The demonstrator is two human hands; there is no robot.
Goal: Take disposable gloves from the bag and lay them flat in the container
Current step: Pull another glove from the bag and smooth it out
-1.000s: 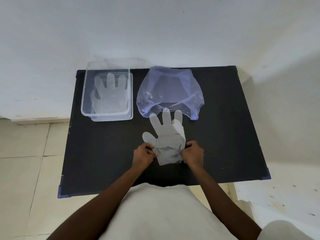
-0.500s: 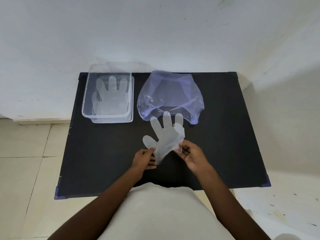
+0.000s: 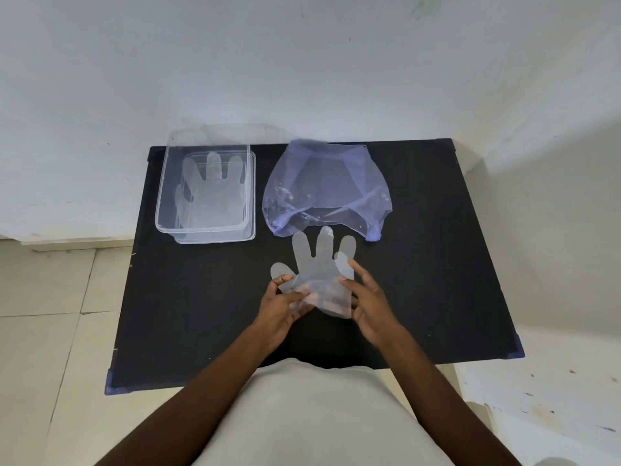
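A clear disposable glove (image 3: 317, 267) lies on the black table, fingers pointing away from me, its cuff crumpled and lifted. My left hand (image 3: 280, 306) pinches the cuff's left side, just under the glove's thumb. My right hand (image 3: 368, 302) rests against the cuff's right edge with its fingers spread. The bluish plastic bag (image 3: 326, 186) lies just beyond the glove's fingertips. At the far left stands the clear container (image 3: 164, 210) with at least one glove (image 3: 213, 193) lying flat inside.
The black table (image 3: 437, 264) ends close to my body and stands against a white wall. A tiled floor shows to the left. My light shirt fills the bottom of the view.
My hands have shifted along the glove's cuff, which is now more crumpled and raised. My right hand's fingers have spread apart. The camera has tilted slightly, moving the table lower in view.
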